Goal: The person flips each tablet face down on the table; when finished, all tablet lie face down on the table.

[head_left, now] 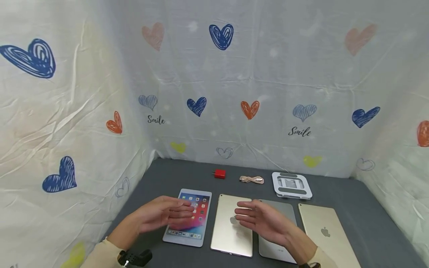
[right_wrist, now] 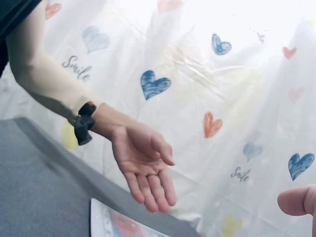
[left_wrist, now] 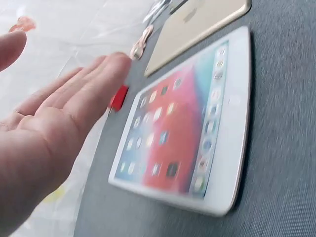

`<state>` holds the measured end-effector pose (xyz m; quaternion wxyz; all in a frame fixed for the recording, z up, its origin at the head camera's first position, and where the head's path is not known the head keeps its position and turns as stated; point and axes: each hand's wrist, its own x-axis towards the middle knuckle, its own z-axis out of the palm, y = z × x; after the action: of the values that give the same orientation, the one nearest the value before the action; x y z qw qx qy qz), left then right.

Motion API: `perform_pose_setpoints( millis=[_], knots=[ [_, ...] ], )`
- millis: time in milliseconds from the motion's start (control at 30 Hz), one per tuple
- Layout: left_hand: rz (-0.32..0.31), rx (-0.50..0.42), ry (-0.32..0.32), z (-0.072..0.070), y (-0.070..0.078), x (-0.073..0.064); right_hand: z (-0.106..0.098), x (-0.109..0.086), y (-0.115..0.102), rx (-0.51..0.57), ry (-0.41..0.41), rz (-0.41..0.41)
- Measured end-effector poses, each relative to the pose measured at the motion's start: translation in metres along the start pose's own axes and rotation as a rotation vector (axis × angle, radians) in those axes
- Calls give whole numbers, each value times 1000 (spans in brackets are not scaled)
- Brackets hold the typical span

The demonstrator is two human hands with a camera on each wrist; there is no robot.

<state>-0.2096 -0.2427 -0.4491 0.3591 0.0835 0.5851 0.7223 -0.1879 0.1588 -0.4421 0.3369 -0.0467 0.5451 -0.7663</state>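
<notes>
My left hand (head_left: 165, 214) hovers over the left part of a white tablet (head_left: 187, 240), fingers straight and holding nothing. The tablet's screen is lit with app icons, plain in the left wrist view, where the hand (left_wrist: 64, 108) is held off to its side. Over a gold tablet (head_left: 231, 238), lying back up, reaches my right hand (head_left: 264, 221), its fingers extended and its palm turned toward the left hand. Part of a grey tablet (head_left: 276, 251) is hidden beneath that hand and forearm. In the right wrist view only the right thumb (right_wrist: 296, 200) shows.
Another gold tablet (head_left: 325, 232) lies at the right, back up. Along the rear are a red charger plug (head_left: 219, 174), a bundled cable (head_left: 251, 179) and a white and grey folding stand (head_left: 291, 185). A heart-printed curtain (head_left: 218, 82) surrounds the dark grey table (head_left: 187, 175).
</notes>
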Motion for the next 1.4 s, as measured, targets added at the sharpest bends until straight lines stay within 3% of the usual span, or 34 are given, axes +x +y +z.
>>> perform_pose_setpoints(
  millis=[133, 333, 533, 733, 1267, 1400],
  knots=[
    [24, 13, 32, -17, 3, -9, 9, 14, 3, 39, 2, -8],
    [20, 19, 129, -37, 2, -16, 24, 39, 12, 70, 23, 11],
    [-3, 80, 199, -49, -4, -15, 36, 62, 25, 66, 38, 13],
    [-34, 137, 300, -59, -11, -16, 42, 82, 36, 86, 74, 68],
    [-93, 209, 408, -56, -23, -1, 43, 94, 39, 51, 149, 126],
    [-86, 218, 387, -55, -25, 1, 45, 93, 36, 53, 168, 135]
  ],
)
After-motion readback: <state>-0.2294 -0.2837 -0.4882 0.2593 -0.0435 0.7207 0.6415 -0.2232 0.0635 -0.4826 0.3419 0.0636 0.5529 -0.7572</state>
